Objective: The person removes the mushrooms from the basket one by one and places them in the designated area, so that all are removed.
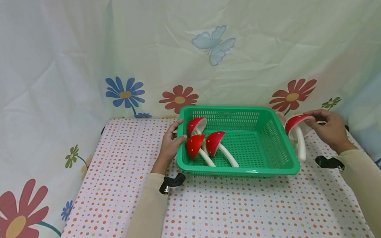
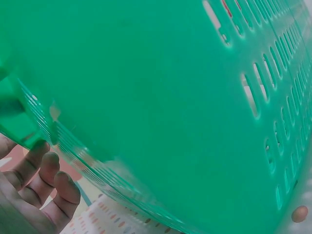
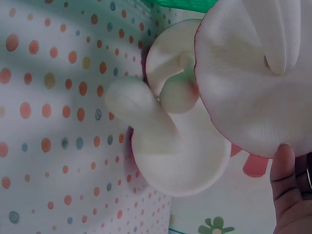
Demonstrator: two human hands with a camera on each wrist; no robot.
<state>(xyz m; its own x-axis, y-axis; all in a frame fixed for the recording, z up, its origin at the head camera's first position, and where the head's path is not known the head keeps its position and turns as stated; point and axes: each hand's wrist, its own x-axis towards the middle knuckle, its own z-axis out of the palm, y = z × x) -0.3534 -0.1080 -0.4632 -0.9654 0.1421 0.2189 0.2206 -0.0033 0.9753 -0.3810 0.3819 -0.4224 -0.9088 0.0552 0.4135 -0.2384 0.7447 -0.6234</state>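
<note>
From the head camera I see a green plastic basket with slotted walls (image 1: pixel 270 140) standing on the table with a dotted white cloth (image 1: pixel 226 219). My left hand (image 1: pixel 171 143) rests against the basket's left end, the thumb on the rim and the other fingers curved along the outer wall. Inside the basket, at its left part, lie three toy mushrooms with red white-dotted caps and white stems (image 1: pixel 206 144), close together. My right hand (image 1: pixel 328 128) is just beside the basket's right wall and pinches the edge of the cap of a fourth red-capped toy mushroom (image 1: pixel 298 128); its white stem hangs down beside the basket. Behind the table hangs a pale curtain with printed flowers and a butterfly (image 1: pixel 213 46).

From the left wrist camera, the green wall of the basket (image 2: pixel 170 107) fills nearly the whole picture. The fingers of the left hand (image 2: pixel 44 180) are curled together under the lower edge of the basket, touching it.

From the right wrist camera I see the white underside of the held mushroom's cap (image 3: pixel 253 83), with a fingertip of the right hand (image 3: pixel 287 185) at its edge. Two more white mushroom undersides (image 3: pixel 180 146) lie close behind it on the dotted cloth (image 3: pixel 48 122); I cannot tell whether they touch the held one.
</note>
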